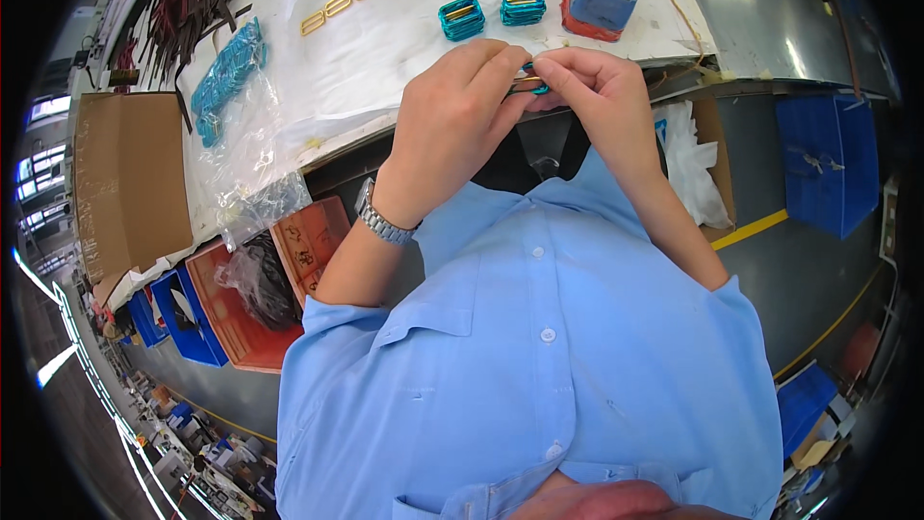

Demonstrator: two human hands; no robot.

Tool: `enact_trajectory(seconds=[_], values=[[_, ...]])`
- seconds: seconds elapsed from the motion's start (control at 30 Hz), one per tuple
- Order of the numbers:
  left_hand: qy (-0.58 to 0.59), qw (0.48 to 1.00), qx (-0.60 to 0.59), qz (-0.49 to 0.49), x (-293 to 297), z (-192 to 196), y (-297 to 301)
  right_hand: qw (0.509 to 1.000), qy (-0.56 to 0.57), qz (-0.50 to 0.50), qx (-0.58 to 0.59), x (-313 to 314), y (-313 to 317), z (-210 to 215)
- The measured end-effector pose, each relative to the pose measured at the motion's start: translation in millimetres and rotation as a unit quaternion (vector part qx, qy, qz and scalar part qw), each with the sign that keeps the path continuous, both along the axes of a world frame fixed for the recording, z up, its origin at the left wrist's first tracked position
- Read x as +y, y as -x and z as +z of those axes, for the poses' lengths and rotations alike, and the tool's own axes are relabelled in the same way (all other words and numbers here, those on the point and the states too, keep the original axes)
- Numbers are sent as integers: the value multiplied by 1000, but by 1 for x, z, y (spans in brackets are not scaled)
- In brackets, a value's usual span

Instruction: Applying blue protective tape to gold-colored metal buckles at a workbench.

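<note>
Close to the table's front edge, my left hand (450, 106) and my right hand (604, 87) pinch one slide buckle (527, 88) between them. Its gold bar and some teal film at its edge show; my fingers cover the rest. Just beyond my hands stand two stacks of teal-wrapped buckles, a left stack (461, 17) and a right stack (523, 6). Further left, bare gold slide buckles (339, 4) lie in a slanting row on the white table covering (327, 67). A heap of teal film pieces (229, 72) rests at the table's left.
A blue tape dispenser (604, 2) on a red base stands at the back right. Clear plastic bags (258, 149) hang over the left table edge, above red bins (214, 274). Cardboard (135, 183) stands at far left. A blue crate (828, 164) is at right.
</note>
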State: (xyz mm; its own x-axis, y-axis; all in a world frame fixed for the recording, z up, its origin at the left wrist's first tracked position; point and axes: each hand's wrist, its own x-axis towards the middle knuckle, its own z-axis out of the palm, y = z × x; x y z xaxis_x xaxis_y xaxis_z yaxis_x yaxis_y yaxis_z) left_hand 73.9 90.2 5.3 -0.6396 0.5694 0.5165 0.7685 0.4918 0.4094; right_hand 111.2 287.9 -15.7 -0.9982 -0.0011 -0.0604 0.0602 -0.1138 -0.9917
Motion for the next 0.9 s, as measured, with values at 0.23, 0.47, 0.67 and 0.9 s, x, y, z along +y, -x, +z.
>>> enact_trajectory(seconds=[0.23,0.47,0.67,0.9], values=[[36,996,76,35,-20,4,41,988,105,90,-64,-3,18,-9],[75,991,89,64,-33,-9,84,987,78,109,-94,6,10,-21],[131,989,14,71,-29,-3,87,985,73,118,-107,14,6,-25],[81,994,7,71,-44,1,97,985,82,115,-101,22,-9,-15]])
